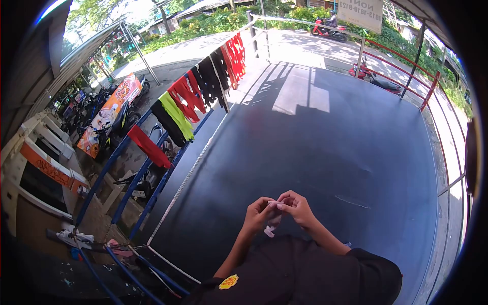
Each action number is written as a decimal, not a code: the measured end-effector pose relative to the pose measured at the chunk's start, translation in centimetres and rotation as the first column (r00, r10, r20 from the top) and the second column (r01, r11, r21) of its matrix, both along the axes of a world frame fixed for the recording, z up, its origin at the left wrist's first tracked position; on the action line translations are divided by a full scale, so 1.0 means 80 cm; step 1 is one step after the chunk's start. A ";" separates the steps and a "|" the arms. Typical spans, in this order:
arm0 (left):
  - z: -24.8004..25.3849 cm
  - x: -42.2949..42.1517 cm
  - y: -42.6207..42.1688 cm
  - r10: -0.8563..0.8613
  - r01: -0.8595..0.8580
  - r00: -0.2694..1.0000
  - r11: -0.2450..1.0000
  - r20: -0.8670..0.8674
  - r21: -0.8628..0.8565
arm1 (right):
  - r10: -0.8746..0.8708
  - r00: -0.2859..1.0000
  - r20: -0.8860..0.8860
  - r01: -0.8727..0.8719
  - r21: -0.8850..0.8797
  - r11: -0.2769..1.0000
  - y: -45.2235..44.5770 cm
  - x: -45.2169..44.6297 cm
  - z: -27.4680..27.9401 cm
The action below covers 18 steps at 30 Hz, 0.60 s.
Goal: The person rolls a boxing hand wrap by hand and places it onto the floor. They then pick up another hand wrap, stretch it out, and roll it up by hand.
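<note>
My left hand [257, 214] and my right hand [297, 207] meet in front of my dark shirt [305, 269], fingertips pinched together. Between them is a small pale, partly see-through thing [269, 232]. It hangs below the fingers and ends in a whitish-pink piece. Its upper part is covered by my fingers, and its kind cannot be made out. Both hands are closed on it, above the dark mat [325, 157] of a raised ring.
Blue ropes [113, 213] and a white rope [185, 180] edge the ring on the left. Black, red and yellow-green cloths [177, 114] hang there. Red rails [401, 63] stand at the right. Parked motorbikes [373, 76] and a road lie beyond.
</note>
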<state>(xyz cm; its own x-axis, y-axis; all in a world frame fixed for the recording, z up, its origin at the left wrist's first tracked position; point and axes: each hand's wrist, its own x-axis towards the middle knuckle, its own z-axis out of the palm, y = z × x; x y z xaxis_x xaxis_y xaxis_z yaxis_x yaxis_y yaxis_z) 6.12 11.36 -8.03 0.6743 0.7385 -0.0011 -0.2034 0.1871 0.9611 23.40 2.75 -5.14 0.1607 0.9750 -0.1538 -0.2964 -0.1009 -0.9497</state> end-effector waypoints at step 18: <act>-0.002 -0.020 -0.017 0.041 -0.036 0.997 0.997 -0.061 0.075 | 0.153 0.988 0.033 -0.156 0.079 0.985 0.013 -0.004 -0.007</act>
